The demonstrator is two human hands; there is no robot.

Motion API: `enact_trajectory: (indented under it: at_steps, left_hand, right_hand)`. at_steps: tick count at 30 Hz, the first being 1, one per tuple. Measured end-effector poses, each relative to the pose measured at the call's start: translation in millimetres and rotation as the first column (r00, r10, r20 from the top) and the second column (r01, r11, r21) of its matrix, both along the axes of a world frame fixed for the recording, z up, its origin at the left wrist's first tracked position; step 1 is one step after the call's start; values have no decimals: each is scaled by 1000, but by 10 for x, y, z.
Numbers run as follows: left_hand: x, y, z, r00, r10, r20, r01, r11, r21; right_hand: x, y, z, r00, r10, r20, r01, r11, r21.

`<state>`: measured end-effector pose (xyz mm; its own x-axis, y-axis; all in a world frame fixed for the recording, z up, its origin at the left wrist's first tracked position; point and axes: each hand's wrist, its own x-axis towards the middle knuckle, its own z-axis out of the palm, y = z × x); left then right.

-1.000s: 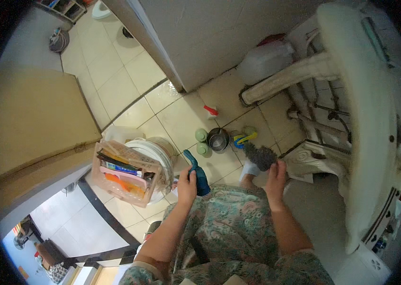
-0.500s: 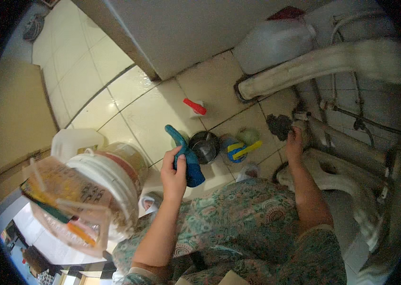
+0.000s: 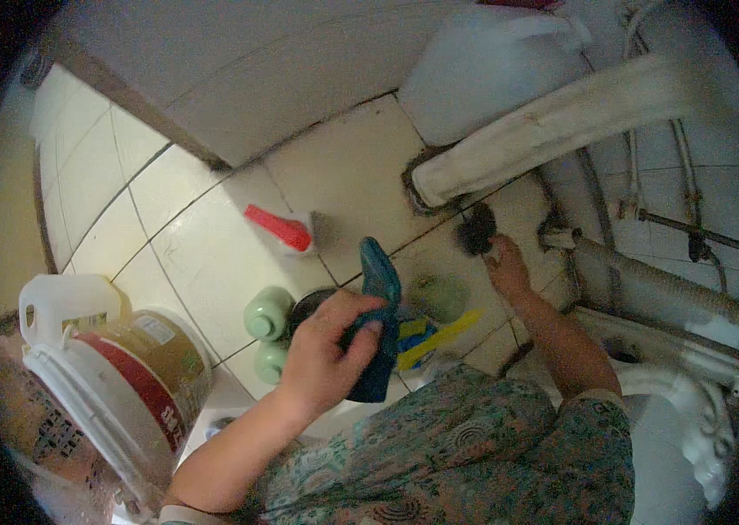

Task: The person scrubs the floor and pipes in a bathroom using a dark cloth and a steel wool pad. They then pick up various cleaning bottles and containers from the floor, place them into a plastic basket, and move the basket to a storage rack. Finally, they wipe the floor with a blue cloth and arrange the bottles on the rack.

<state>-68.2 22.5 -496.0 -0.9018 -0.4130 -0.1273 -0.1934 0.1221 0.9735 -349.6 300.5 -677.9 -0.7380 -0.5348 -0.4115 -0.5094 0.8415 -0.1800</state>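
My left hand [image 3: 324, 350] is closed around a limp-looking teal and dark-blue piece [image 3: 378, 350], narrow at its upper end and wider below; its exact kind I cannot make out. Partly behind that hand stands a dark round pot or bowl [image 3: 310, 304]. Farther right, my right hand [image 3: 507, 262] pinches the edge of a dark, fuzzy scourer [image 3: 476, 229] low over the floor tiles, near the foot of the white pedestal [image 3: 553, 131]. A yellow-handled blue thing [image 3: 439, 339] and a pale green round object [image 3: 438, 297] lie between my hands.
A spray bottle with a red trigger [image 3: 280, 229] stands ahead. Green bottles [image 3: 268, 313] are beside the pot. At left stand a lidded bucket [image 3: 138, 376] and a white jug [image 3: 68, 306]. Pipes [image 3: 649, 262] run along the right wall; a large translucent can [image 3: 492, 74] stands behind the pedestal.
The view has shifted and come closer. My left hand has moved in front of the pot with the teal and blue piece. My right hand still holds the scourer, now tilted more upward.
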Motion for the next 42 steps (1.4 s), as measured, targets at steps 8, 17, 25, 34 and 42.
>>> enact_trajectory:
  at_steps: [8,17,25,34,42]
  left_hand:
    - [-518,81,-182,989,52,137,-83,969,231]
    - [-820,134,-385,956,140,259,-192,963,187]
    - [-887,145,-289,929,202,310,-270,944,192]
    - [-1065,253,-411,932,186,311,-240,960,144]
    - [-1168,278,-334,935,152,319,-214,962,169]
  right_hand:
    - [269,-98,147,928,305,-215,-323,945,-58]
    - [-182,-403,-314,864,342,-369,-352,935,42]
    - [-1381,-161,-498,825,240,-512,-189,970,151]
    - [-560,-353,-356,805,314,-504,-317,945,83]
    - [-2150,-50,-603,777,-3,-629,19,1000,19]
